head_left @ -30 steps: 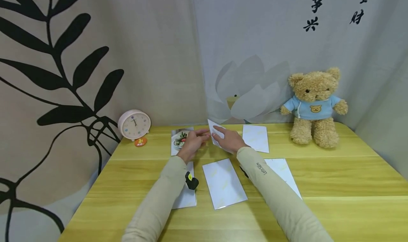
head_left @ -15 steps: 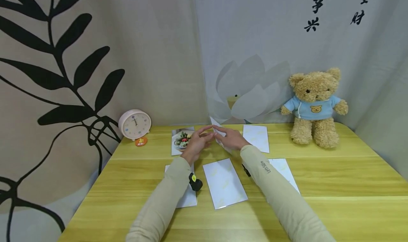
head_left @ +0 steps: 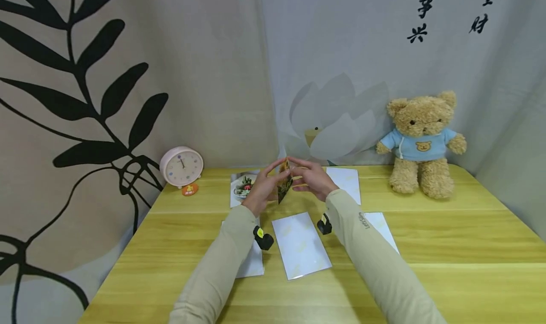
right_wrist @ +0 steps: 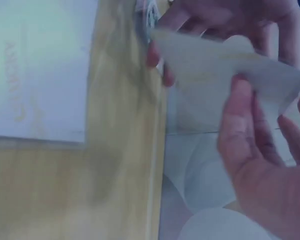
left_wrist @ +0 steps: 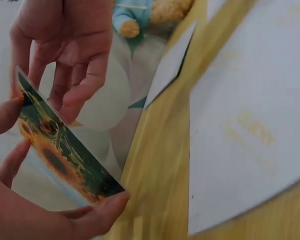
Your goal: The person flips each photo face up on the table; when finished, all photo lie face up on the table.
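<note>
Upright over the table's far part stands a photo card (head_left: 284, 181), one side printed with sunflowers and the other white. My left hand (head_left: 261, 192) grips it; in the left wrist view, left fingers and thumb pinch its edges around the sunflower picture (left_wrist: 57, 155). My right hand (head_left: 316, 179) is at the opposite side, its index finger reaching the card's top corner. The right wrist view has an extended right finger (right_wrist: 238, 100) against the white back (right_wrist: 200, 75). The other right fingers are loosely spread behind the card.
White cards lie face down: one in the middle (head_left: 300, 245), one partly under the left sleeve (head_left: 252, 262), one beside the right sleeve (head_left: 381, 226), one at the back (head_left: 347, 184). A bowl-picture card (head_left: 237, 193), a pink clock (head_left: 182, 167) and a teddy bear (head_left: 423, 146) are along the back.
The card has turned so its sunflower side shows instead of the white back. My left hand has closed on it, while the right hand's hold has loosened, its fingers now straighter.
</note>
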### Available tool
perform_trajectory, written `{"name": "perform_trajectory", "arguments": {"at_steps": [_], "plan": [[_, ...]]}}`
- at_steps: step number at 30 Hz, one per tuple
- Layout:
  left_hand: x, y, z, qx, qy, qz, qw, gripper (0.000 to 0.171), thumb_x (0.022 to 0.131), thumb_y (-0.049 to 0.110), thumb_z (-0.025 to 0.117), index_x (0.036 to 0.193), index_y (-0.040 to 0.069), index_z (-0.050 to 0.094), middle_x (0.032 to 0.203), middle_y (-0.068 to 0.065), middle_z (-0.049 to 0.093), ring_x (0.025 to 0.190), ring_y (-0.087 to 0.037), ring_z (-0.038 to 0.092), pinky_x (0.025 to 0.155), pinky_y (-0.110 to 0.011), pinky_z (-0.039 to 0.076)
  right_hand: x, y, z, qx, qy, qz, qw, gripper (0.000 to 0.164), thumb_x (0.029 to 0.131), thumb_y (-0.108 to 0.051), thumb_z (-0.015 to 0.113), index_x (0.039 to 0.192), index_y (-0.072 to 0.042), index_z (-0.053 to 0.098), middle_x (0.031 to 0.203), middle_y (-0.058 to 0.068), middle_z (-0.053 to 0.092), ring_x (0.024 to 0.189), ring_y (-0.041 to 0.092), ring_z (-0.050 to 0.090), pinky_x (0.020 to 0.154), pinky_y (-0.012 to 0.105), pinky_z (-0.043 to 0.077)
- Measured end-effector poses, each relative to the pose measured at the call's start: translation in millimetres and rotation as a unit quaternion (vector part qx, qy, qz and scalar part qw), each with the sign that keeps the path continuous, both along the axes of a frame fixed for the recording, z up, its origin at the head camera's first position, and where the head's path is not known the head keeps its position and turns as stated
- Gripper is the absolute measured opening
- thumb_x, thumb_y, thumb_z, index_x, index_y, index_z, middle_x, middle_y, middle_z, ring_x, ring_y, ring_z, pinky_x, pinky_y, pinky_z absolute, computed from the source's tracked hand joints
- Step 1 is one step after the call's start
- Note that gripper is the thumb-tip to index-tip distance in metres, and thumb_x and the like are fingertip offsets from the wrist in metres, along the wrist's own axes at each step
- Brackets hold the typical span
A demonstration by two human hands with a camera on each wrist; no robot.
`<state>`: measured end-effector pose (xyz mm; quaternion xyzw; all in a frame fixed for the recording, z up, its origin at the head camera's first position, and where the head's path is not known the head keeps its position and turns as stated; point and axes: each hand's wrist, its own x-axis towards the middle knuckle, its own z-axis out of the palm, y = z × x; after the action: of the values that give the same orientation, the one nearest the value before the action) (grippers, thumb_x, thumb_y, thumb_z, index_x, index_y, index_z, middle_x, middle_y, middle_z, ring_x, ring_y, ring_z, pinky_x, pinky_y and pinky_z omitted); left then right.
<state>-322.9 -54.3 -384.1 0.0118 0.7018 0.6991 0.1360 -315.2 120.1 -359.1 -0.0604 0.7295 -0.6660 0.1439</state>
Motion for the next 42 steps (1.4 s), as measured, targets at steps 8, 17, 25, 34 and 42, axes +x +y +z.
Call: {"name": "perform_trajectory", "arguments": {"at_steps": [8,17,25,34,42], "plan": [[4.3,-6.6,0.4,-0.038,0.013,0.035,0.9986,0.047,0.092,0.019,0.073,0.137,0.018,0.059,0.08,0.008,0.061,0.044,-0.007,0.023,0.053,-0.029,0.032,-2.2,7.5,-18.2,-0.043,0.059,-0.087,0.994,0.049,0.101,-0.011,0.059,0.149,-0.017,0.05,0.141,0.017,0.057,0.095,0.009,0.066,0.104,0.041,0.053],[0.8,-19.0,-0.5,-0.045,0.014,0.062,0.997,0.039,0.093,0.016,0.071,0.131,0.011,0.063,0.104,-0.003,0.057,0.058,-0.006,0.038,0.061,-0.03,0.04,-4.3,15.0,-28.6,0.028,0.106,-0.174,0.979,0.045,0.093,-0.001,0.067,0.135,-0.013,0.064,0.124,0.019,0.07,0.095,0.014,0.072,0.093,0.039,0.059],[-6.5,-22.9,-8.9,-0.041,0.015,0.068,0.9967,0.033,0.098,0.012,0.06,0.129,0.001,0.062,0.102,-0.008,0.059,0.092,-0.022,0.055,0.084,-0.04,0.05,-3.7,15.0,-33.7,0.215,0.139,-0.181,0.949,0.042,0.096,-0.013,0.065,0.138,-0.015,0.063,0.114,0.017,0.075,0.1,0.032,0.071,0.063,0.026,0.051],[-16.0,-23.6,-14.2,-0.05,0.015,0.059,0.9969,0.034,0.101,0.025,0.06,0.127,0.003,0.063,0.094,-0.005,0.057,0.084,-0.022,0.046,0.075,-0.034,0.038,-9.6,17.9,-41.8,0.248,0.079,-0.125,0.957,0.054,0.101,-0.026,0.057,0.152,-0.012,0.045,0.13,0.02,0.068,0.116,0.035,0.066,0.094,0.047,0.055],[-21.7,-23.5,-16.5,-0.061,-0.003,0.029,0.9977,0.042,0.102,0.03,0.055,0.137,0.006,0.058,0.122,-0.014,0.057,0.099,-0.024,0.054,0.076,-0.032,0.038,-7.8,14.1,-43.0,0.256,0.053,-0.082,0.962,0.063,0.103,-0.031,0.053,0.158,-0.01,0.031,0.138,0.021,0.061,0.122,0.035,0.063,0.103,0.05,0.05]]}}
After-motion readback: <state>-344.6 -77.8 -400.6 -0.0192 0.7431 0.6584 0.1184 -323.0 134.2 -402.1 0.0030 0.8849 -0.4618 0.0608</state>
